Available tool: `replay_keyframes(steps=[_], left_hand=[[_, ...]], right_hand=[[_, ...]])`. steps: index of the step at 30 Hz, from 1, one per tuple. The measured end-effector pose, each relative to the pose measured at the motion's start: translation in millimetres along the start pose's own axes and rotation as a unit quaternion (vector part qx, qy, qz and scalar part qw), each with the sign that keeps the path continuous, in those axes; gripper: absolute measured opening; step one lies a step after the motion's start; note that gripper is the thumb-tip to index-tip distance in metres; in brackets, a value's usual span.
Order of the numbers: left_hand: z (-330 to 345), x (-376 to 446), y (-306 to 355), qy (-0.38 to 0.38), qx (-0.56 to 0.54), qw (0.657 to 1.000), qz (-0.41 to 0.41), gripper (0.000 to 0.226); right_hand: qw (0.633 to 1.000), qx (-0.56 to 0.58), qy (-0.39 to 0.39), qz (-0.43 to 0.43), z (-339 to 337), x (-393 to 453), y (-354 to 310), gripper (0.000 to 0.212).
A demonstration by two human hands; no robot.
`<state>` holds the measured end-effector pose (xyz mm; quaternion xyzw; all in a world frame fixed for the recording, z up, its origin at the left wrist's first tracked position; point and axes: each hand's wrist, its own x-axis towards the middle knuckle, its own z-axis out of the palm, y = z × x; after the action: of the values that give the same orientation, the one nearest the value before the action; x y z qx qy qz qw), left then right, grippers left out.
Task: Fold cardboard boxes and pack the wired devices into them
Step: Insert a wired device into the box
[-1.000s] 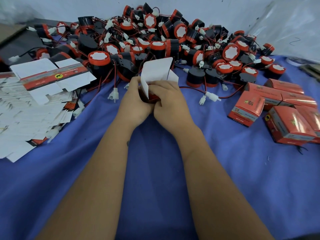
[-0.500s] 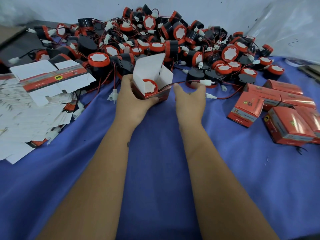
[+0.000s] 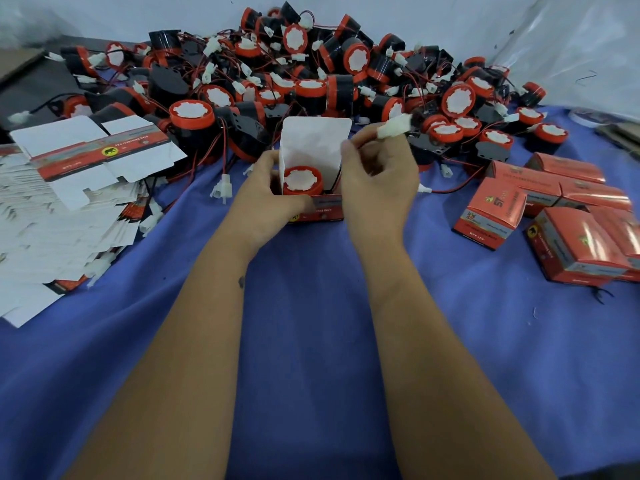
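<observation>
left hand (image 3: 268, 199): grips the open box (image 3: 313, 206) at its left side, holding it upright on the table (image 3: 311, 341).
right hand (image 3: 375, 183): fingers curled, pinching the white connector (image 3: 394, 125) above the box's right edge.
device (image 3: 303, 180): seated in the box, red rim and white face up.
box flap (image 3: 315, 143): standing open behind the device.
change: half a second ago the right hand lay flat on the table, out toward the trailing wire; now it is back at the box with the connector lifted.
meaning: body is packed, lead is not (probably wire tuck next, then close the flap).
wire (image 3: 334, 181): run from connector into box mostly hidden by the hand.
supply: loose devices (image 3: 311, 74) piled behind, flat blanks (image 3: 69, 202) left, finished boxes (image 3: 561, 216) right.
</observation>
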<state>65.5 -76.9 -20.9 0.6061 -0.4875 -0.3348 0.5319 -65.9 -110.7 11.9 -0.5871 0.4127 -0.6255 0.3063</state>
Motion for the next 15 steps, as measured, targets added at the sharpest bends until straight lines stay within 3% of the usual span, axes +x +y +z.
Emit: replay_keyframes(steps=[4,8,11,15], left_hand=[[0.3,-1.2,4.5,0.000,-0.001,1.000,-0.011,0.050],[2.2,-4.0,9.0,0.005,-0.015,1.000,-0.026,0.059],[7.3,-6.0,10.2,0.010,-0.037,0.999,-0.024,0.051],[13.9,-4.7,9.0,0.069,-0.008,0.998,-0.011,0.036]], right_hand=[[0.988,-0.129,-0.046,-0.073,0.7,-2.9,6.1,0.004],[0.952,-0.263,-0.063,-0.144,-2.4,-0.8,10.7,0.005],[0.931,-0.302,-0.079,-0.188,-1.9,-2.2,11.8,0.013],[0.941,-0.279,-0.126,-0.142,1.7,-2.1,14.5,0.017]])
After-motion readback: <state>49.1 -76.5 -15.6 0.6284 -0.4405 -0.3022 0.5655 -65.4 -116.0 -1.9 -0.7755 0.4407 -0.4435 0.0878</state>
